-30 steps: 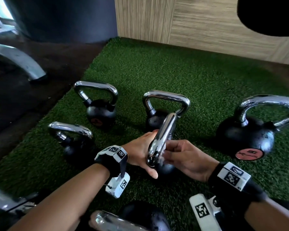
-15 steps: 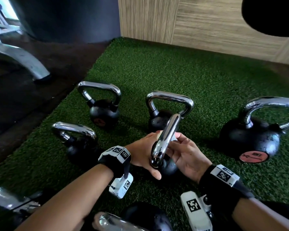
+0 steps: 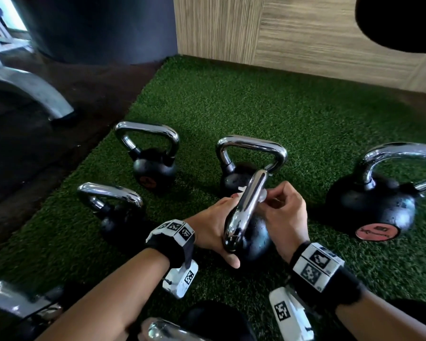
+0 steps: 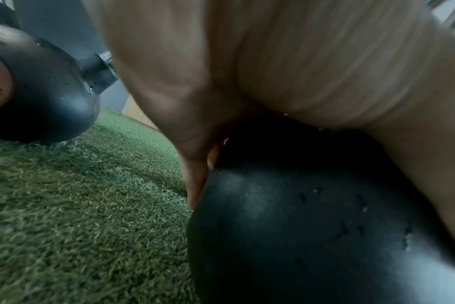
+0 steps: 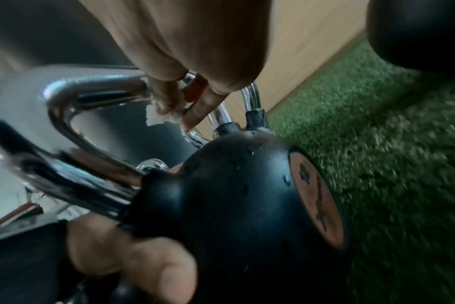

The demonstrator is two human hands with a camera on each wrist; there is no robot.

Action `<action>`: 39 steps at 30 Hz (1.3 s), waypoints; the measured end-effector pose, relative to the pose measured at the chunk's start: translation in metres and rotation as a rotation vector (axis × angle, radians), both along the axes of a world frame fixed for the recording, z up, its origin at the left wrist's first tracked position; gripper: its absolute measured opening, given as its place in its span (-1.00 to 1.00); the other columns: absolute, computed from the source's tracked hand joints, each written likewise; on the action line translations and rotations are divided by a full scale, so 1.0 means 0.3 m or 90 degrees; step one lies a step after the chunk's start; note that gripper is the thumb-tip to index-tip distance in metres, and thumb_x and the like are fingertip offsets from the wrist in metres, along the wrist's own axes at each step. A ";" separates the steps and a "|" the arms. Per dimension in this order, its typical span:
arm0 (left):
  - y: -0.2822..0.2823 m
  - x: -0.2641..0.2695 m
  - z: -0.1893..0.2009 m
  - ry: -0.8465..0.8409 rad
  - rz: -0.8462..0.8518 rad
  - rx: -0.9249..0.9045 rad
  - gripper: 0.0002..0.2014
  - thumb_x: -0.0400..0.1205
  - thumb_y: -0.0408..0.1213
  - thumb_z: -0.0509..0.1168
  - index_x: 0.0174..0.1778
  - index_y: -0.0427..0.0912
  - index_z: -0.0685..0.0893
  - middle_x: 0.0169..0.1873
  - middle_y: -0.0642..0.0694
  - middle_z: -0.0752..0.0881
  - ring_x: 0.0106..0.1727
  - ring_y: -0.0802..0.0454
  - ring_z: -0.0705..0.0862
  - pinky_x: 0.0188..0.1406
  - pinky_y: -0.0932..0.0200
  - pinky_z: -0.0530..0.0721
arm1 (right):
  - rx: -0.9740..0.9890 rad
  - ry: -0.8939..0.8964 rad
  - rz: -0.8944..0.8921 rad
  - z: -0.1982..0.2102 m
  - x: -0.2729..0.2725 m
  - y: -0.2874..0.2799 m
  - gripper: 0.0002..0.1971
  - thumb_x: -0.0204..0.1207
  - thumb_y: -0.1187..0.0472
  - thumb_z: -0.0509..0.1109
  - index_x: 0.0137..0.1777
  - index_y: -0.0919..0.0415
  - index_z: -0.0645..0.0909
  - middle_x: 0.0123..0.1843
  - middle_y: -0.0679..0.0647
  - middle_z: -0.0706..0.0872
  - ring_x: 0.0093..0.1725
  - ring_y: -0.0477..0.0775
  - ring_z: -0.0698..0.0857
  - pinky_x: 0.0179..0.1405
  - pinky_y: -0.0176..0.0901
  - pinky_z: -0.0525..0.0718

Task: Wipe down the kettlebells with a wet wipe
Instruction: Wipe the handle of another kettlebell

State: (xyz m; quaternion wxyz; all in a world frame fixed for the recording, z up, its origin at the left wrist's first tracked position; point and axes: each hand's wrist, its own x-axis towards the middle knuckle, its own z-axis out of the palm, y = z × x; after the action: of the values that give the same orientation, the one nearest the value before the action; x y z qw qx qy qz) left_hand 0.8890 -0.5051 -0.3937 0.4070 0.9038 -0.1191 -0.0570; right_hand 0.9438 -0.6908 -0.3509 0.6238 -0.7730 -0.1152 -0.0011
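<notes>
A black kettlebell (image 3: 256, 239) with a chrome handle (image 3: 249, 205) stands on the turf in the middle of the head view. My left hand (image 3: 214, 225) cups its ball from the left, thumb wrapped round the near side; the left wrist view shows the palm (image 4: 247, 72) lying on the ball (image 4: 312, 226). My right hand (image 3: 278, 203) pinches a small white wet wipe (image 3: 263, 194) against the upper part of the handle. In the right wrist view the fingertips (image 5: 192, 119) hold the wipe (image 5: 156, 119) by the chrome handle (image 5: 73, 98).
Several other kettlebells stand around: two behind (image 3: 155, 168) (image 3: 234, 178), one left (image 3: 118, 217), a large one right (image 3: 374, 207), more at the bottom edge (image 3: 207, 326). Green turf (image 3: 256, 107) meets a wooden wall (image 3: 305, 33). Dark floor and a machine leg (image 3: 35, 92) lie left.
My right hand has slid with the wipe up the chrome handle, from near its base to its upper part. The left hand has stayed on the ball.
</notes>
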 end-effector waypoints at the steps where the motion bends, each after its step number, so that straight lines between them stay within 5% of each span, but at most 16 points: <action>1: 0.000 0.000 0.002 -0.001 -0.001 0.001 0.29 0.01 -0.01 0.84 0.61 0.22 0.20 0.27 0.78 0.20 0.46 0.63 0.25 0.51 0.54 0.33 | -0.032 -0.026 -0.015 0.006 0.011 0.003 -0.63 0.11 0.06 0.75 -0.28 -0.04 0.56 -0.35 -0.15 0.76 -0.39 -0.15 0.65 -0.35 -0.08 0.66; 3: -0.002 0.002 0.010 -0.009 -0.008 0.018 0.28 0.01 0.03 0.83 0.59 0.22 0.20 0.26 0.80 0.17 0.42 0.71 0.21 0.42 0.67 0.29 | -0.078 -0.064 -0.059 0.019 0.040 0.010 -0.66 0.22 0.15 0.73 -0.26 -0.02 0.55 -0.33 -0.13 0.76 -0.33 -0.09 0.70 -0.29 -0.04 0.69; 5: -0.005 0.002 0.016 -0.014 -0.011 0.041 0.27 0.01 0.07 0.82 0.59 0.19 0.22 0.28 0.78 0.15 0.40 0.63 0.26 0.52 0.42 0.36 | -0.090 -0.071 -0.100 0.023 0.056 0.019 -0.69 0.27 0.19 0.69 -0.24 0.03 0.55 -0.34 -0.12 0.75 -0.32 -0.11 0.70 -0.28 -0.06 0.70; 7: -0.008 0.002 0.018 -0.018 -0.011 0.044 0.27 0.00 0.06 0.82 0.60 0.13 0.25 0.28 0.76 0.15 0.44 0.39 0.33 0.59 0.18 0.43 | -0.086 -0.045 -0.108 0.023 0.059 0.031 -0.72 0.30 0.26 0.66 -0.25 0.04 0.56 -0.44 -0.24 0.75 -0.46 -0.29 0.68 -0.44 -0.32 0.63; 10: -0.011 0.005 0.018 -0.026 -0.012 0.043 0.28 -0.02 0.03 0.83 0.61 0.08 0.28 0.30 0.76 0.15 0.48 0.30 0.32 0.61 0.17 0.42 | -0.053 0.031 -0.106 0.025 0.069 0.051 -0.80 0.40 0.43 0.53 -0.28 0.16 0.61 -0.63 -0.39 0.62 -0.67 -0.43 0.56 -0.74 -0.58 0.38; 14: -0.006 0.001 0.010 -0.048 -0.019 0.045 0.31 0.00 0.07 0.81 0.64 0.05 0.25 0.35 0.71 0.15 0.51 0.34 0.30 0.62 0.29 0.35 | -0.057 0.101 -0.105 0.027 0.094 0.060 -0.86 0.48 0.42 0.42 -0.29 0.25 0.65 -0.69 -0.13 0.65 -0.73 -0.23 0.61 -0.76 -0.46 0.46; 17: -0.011 -0.003 0.011 -0.032 -0.001 0.062 0.30 0.01 0.11 0.80 0.63 0.13 0.20 0.33 0.76 0.11 0.45 0.69 0.17 0.44 0.70 0.19 | -0.117 0.126 -0.103 0.010 0.095 0.078 -0.78 0.50 0.28 0.48 -0.36 0.21 0.60 -0.68 0.00 0.66 -0.70 -0.08 0.66 -0.73 -0.33 0.56; 19: -0.017 -0.016 0.021 -0.025 0.010 0.098 0.32 0.04 0.13 0.79 0.65 0.14 0.13 0.27 0.75 0.10 0.37 0.76 0.13 0.38 0.76 0.13 | -0.184 0.113 -0.100 0.000 0.094 0.088 -0.80 0.48 0.20 0.50 -0.34 0.18 0.60 -0.47 0.14 0.78 -0.43 0.15 0.81 -0.42 -0.05 0.80; 21: -0.023 -0.031 0.036 -0.019 0.004 0.141 0.36 0.09 0.16 0.77 0.71 0.08 0.06 0.33 0.57 0.13 0.44 0.57 0.10 0.51 0.58 0.12 | -0.228 0.093 -0.088 -0.003 0.095 0.090 -0.87 0.48 0.21 0.47 -0.25 0.23 0.64 -0.25 0.30 0.82 -0.17 0.35 0.82 -0.10 0.17 0.82; 23: -0.032 -0.053 0.078 0.001 -0.025 0.183 0.35 0.14 0.25 0.72 0.73 0.11 0.01 0.49 0.46 0.09 0.52 0.42 0.07 0.64 0.29 0.19 | -0.265 0.065 -0.063 0.003 0.099 0.077 -0.86 0.50 0.19 0.47 -0.08 0.27 0.65 -0.17 0.22 0.80 -0.09 0.33 0.79 -0.09 0.03 0.76; 26: -0.026 -0.084 0.164 -0.001 -0.084 0.287 0.30 0.21 0.50 0.52 0.76 0.17 -0.05 0.72 0.20 0.08 0.73 0.15 0.11 0.78 -0.04 0.12 | -0.336 -0.043 -0.017 0.054 0.103 0.030 -0.69 0.52 0.19 0.48 0.20 0.13 0.51 -0.14 -0.04 0.65 -0.21 0.01 0.62 -0.41 -0.49 0.42; 29: -0.006 -0.137 0.244 0.009 0.021 0.233 0.40 0.14 0.71 0.35 0.77 0.23 -0.22 0.76 0.26 0.05 0.73 0.26 0.13 0.76 0.07 0.16 | -0.335 -0.148 0.101 0.129 0.121 -0.016 -0.43 0.37 0.30 0.50 0.35 -0.13 0.48 -0.24 -0.10 0.72 -0.35 -0.24 0.63 -0.45 -0.54 0.47; 31: -0.024 -0.160 0.296 -0.084 0.053 0.234 0.32 0.21 0.68 0.35 0.78 0.18 -0.11 0.72 0.23 0.17 0.65 0.34 0.23 0.64 0.29 0.22 | -0.378 -0.204 0.202 0.162 0.130 -0.027 -0.34 0.38 0.35 0.49 0.46 -0.14 0.54 -0.11 -0.06 0.83 -0.32 -0.30 0.71 -0.32 -0.65 0.54; 33: -0.062 -0.164 0.340 -0.166 0.060 0.272 0.05 0.36 0.51 0.40 0.68 0.09 0.22 0.47 0.14 0.48 0.45 0.27 0.48 0.45 0.38 0.42 | -0.411 -0.255 0.233 0.179 0.127 -0.025 -0.44 0.44 0.35 0.47 0.44 -0.06 0.63 0.05 0.03 0.85 -0.11 -0.08 0.81 -0.07 -0.49 0.64; 35: -0.097 -0.163 0.376 -0.179 0.076 0.310 -0.25 0.37 0.31 0.45 0.42 0.05 0.46 0.14 0.15 0.58 0.18 0.13 0.65 0.24 0.19 0.67 | -0.421 -0.272 0.227 0.189 0.115 -0.023 -0.51 0.45 0.32 0.45 0.39 0.00 0.68 0.11 0.12 0.83 0.06 0.09 0.81 0.15 -0.22 0.70; 39: -0.094 -0.169 0.413 -0.108 0.069 0.375 -0.31 0.34 0.33 0.37 0.37 0.19 0.43 0.14 0.22 0.57 0.14 0.03 0.73 0.03 0.00 0.76 | -0.478 -0.248 0.229 0.222 0.087 -0.018 -0.54 0.47 0.25 0.43 0.40 0.03 0.67 0.13 0.14 0.80 0.08 0.13 0.79 0.20 0.00 0.75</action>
State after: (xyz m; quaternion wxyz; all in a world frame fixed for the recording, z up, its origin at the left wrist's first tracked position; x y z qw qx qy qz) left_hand 0.8381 -0.5333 -0.2696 0.1184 0.9895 -0.0826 0.0081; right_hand 0.9700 -0.6961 -0.2844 0.2573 -0.8988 -0.3549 0.0036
